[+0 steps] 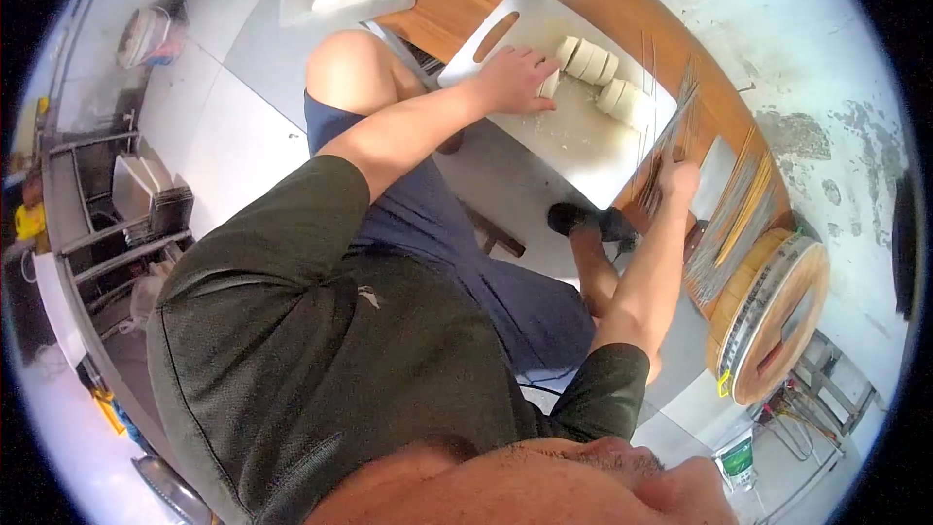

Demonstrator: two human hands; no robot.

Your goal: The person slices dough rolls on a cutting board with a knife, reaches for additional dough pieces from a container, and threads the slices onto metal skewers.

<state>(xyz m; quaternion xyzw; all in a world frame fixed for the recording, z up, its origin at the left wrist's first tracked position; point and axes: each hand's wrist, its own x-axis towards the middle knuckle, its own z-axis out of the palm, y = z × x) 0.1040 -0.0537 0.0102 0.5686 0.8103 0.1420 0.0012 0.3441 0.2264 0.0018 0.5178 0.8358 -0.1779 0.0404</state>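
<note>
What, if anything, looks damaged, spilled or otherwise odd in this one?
The wall beyond the table looks damaged: dark, blotchy patches break its pale surface. Pale crumbs or smears mark the cutting board near the white pieces, probably just work residue. Nothing looks tipped over.

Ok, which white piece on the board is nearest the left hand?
The white piece right at the left hand's fingers, closest to the board's handle slot; the other pieces sit in rows farther from that hand.
</note>
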